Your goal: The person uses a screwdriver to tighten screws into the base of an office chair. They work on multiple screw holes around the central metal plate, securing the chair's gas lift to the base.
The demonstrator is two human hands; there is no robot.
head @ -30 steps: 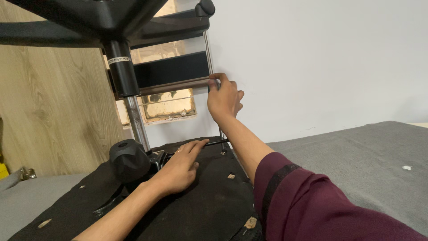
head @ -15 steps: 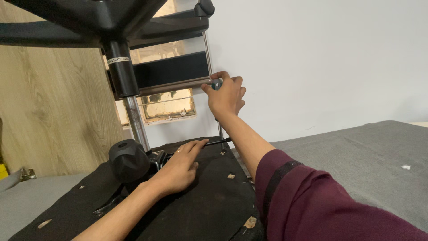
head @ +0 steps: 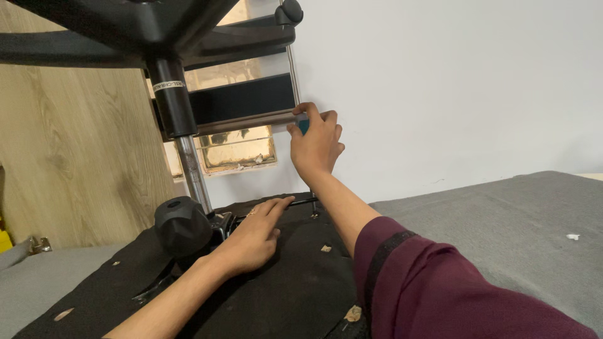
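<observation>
I'm pinching a small blue handle (head: 304, 125) in my right hand (head: 316, 145) — keeping it straight — while my left hand (head: 251, 242) is lying flat, fingers loose, steadying the black seat (head: 282, 282).

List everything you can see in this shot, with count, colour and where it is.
Upturned office chair base with spoke legs: one, black, top left.
Chrome gas-lift column: one, silver, under the base.
Round plastic knob: one, black, centre left.
Chair seat underside: one, black, bottom centre.
Thin metal rod: one, silver, upright by the wall.
Grey fabric surface: one, right.
Wooden panel: one, light brown, left.
Left hand: flat on the seat underside.
Right hand: raised at the rod, pinching a small blue-green thing.
</observation>
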